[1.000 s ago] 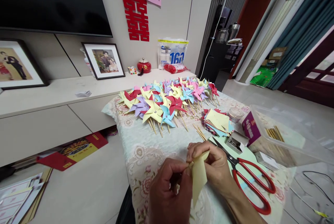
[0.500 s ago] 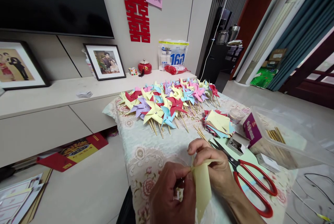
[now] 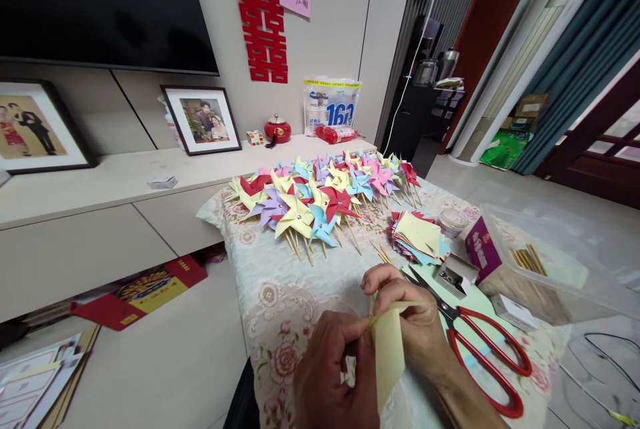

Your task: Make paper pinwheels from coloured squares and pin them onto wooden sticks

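Between both hands is a pale yellow paper pinwheel piece point(image 3: 388, 356), its blades folded and partly curled. My left hand point(image 3: 337, 366) pinches its middle from the left with thumb and forefinger. From the right, my right hand point(image 3: 407, 316) grips the folded paper near the top; its fingertips cover the centre. Any pin inside the pinch is hidden. Red-handled scissors point(image 3: 453, 312) lie half-open beside my right wrist, on a pale green sheet point(image 3: 483, 316). A small open box of pins point(image 3: 454, 279) sits just beyond them.
Finished paper pinwheels point(image 3: 320, 199) on sticks cover the table's far side. A stack of coloured paper squares point(image 3: 417, 237) lies behind my right hand. At right stands a clear plastic bin point(image 3: 565, 296) with wooden sticks point(image 3: 530, 259). A low white cabinet point(image 3: 125, 182) runs along the wall.
My left hand has shifted slightly to the right, closer against the paper. The yellow paper has tilted a little; the grip of both hands stays.
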A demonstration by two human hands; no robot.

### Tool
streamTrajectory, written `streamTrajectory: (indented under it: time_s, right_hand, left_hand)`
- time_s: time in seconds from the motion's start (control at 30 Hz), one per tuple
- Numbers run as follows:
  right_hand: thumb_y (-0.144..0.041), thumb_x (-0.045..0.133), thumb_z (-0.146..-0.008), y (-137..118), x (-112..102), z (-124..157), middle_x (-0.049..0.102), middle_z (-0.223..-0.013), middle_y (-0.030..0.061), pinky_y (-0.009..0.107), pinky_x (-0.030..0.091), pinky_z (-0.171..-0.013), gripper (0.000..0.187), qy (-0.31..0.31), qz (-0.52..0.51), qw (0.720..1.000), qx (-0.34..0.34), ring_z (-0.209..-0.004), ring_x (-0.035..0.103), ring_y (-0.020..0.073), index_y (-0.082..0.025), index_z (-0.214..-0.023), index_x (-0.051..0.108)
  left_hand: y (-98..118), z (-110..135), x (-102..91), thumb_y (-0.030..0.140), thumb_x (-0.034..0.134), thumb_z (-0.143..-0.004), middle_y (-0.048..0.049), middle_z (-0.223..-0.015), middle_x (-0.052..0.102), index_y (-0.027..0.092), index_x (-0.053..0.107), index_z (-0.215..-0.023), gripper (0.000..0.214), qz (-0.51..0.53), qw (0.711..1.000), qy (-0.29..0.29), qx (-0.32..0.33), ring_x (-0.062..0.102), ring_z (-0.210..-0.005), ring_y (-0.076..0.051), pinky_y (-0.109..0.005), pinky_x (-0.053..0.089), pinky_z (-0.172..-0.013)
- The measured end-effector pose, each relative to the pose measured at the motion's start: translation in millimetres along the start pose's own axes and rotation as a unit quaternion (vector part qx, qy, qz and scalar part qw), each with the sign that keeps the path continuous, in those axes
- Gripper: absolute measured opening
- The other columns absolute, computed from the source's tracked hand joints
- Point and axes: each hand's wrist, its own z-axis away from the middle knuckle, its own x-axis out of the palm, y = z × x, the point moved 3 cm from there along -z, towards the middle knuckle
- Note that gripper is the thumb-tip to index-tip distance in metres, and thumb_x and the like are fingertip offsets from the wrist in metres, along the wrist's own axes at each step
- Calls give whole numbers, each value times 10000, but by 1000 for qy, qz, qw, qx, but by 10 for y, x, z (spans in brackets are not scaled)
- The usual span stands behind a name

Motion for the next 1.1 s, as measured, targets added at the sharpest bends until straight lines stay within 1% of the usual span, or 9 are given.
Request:
streamTrajectory:
  time_s: [0.17, 0.27, 0.37, 0.47, 0.63, 0.73, 0.87, 1.03, 1.1]
  right_hand:
    - [-296, 748, -859, 3, -20, -20, 626, -974, 51, 273, 438, -700, 78, -3, 13, 1000, 18, -881, 582, 191, -249, -797, 747]
    - [-348, 780, -820, 39, -22, -50, 626, -938, 55, 277, 441, -678, 128, -10, -13, 999, 35, -840, 575, 190, -227, -800, 746]
    - [-371, 819, -759, 116, -17, -73, 615, -871, 32, 270, 445, -637, 197, -9, -57, 993, 104, -751, 557, 169, -205, -798, 721]
    - [-379, 837, -713, 178, -4, -81, 611, -767, -2, 257, 440, -613, 257, -8, -70, 981, 181, -685, 542, 152, -190, -807, 690]
    - [-375, 821, -705, 183, 36, -103, 684, -742, 6, 271, 467, -670, 256, -34, -43, 972, 229, -698, 594, 165, -162, -795, 713]
    - [-361, 811, -706, 187, 47, -108, 718, -782, 18, 287, 475, -714, 260, -49, -38, 968, 244, -738, 625, 181, -151, -841, 739]
    - [-332, 824, -684, 210, 30, -106, 722, -743, 1, 260, 450, -656, 241, -49, -51, 964, 257, -665, 609, 153, -150, -820, 744]
    - [-291, 830, -654, 219, 11, -99, 723, -723, -10, 244, 438, -627, 219, -53, -70, 955, 282, -629, 596, 133, -151, -805, 756]
    - [-281, 822, -659, 221, 17, -91, 719, -709, -13, 245, 440, -630, 221, -58, -63, 953, 291, -623, 595, 131, -150, -828, 766]
  left_hand:
    - [-5, -18, 0, 137, 566, -809, 1, -645, 627, 242, 720, -762, 192, -13, 1000, 1, -9, 530, -555, -149, -255, 396, -543]
    - [-45, -12, 18, 152, 581, -751, -11, -664, 639, 236, 718, -775, 162, 14, 999, -14, -39, 551, -576, -164, -266, 426, -553]
    - [-142, 17, 51, 203, 679, -707, -12, -664, 640, 228, 718, -840, 141, 62, 992, -34, -104, 558, -565, -168, -270, 462, -551]
    - [-283, 38, 100, 256, 751, -672, -32, -714, 684, 204, 704, -925, 263, 137, 971, -62, -186, 614, -608, -186, -284, 506, -583]
    - [-478, -15, 141, 262, 774, -675, -38, -726, 719, 160, 685, -897, 260, 203, 935, -97, -274, 655, -674, -196, -281, 510, -621]
    - [-520, -45, 124, 216, 759, -683, -23, -701, 717, 152, 691, -875, 214, 207, 929, -81, -295, 640, -658, -174, -261, 484, -613]
    - [-533, -36, 113, 212, 776, -664, 29, -582, 634, 137, 699, -856, 220, 180, 934, -79, -300, 528, -534, -120, -227, 404, -532]
    - [-592, -6, 125, 339, 782, -686, 42, -568, 579, 130, 707, -839, 270, 177, 929, -76, -317, 456, -508, -96, -214, 357, -505]
    - [-606, -5, 130, 371, 801, -657, 44, -556, 569, 126, 706, -825, 312, 175, 927, -73, -323, 452, -504, -97, -214, 355, -498]
